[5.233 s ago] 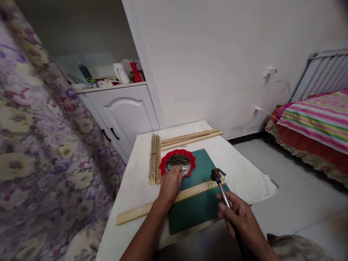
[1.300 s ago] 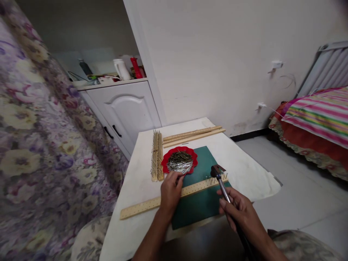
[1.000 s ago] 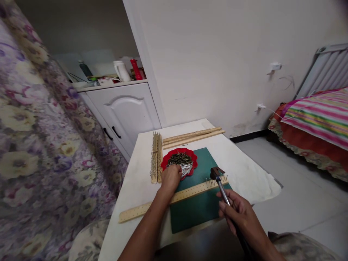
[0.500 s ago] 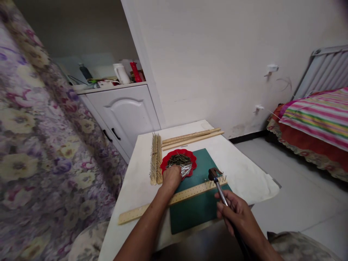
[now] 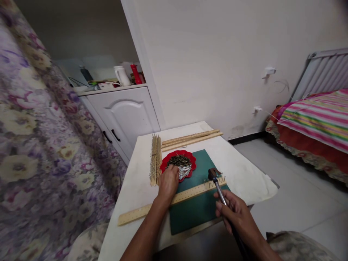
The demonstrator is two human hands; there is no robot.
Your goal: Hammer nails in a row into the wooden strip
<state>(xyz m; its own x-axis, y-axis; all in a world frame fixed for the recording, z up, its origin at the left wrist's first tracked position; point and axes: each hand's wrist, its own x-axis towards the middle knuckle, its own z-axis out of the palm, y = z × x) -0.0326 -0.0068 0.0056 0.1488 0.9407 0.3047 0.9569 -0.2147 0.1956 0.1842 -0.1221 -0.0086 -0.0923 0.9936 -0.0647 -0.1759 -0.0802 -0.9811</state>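
My left hand [image 5: 169, 180] reaches over the near left rim of a red scalloped dish [image 5: 193, 164], its bent fingertips at the heap of nails [image 5: 179, 161] inside. The fingers are curled, and whatever they pinch is too small to make out. In my right hand [image 5: 236, 210] is a hammer [image 5: 221, 194], gripped by its handle, with the head over the far end of a wooden strip [image 5: 190, 193]. That strip has rows of small holes, and several nails stand in its right end. It lies across a green mat [image 5: 195, 214].
Strips bristling with nails [image 5: 154, 159] lie left of the dish on the white table [image 5: 239, 170]. More wooden strips [image 5: 193, 139] lie along the back, with a single nail [image 5: 184, 147] close by. A floral curtain [image 5: 54, 163] hangs at the left; a bed [image 5: 312, 127] stands at the right.
My left hand has drawn slightly back and left within the dish, and more of its fingers now shows. The right hand and the hammer have barely moved.
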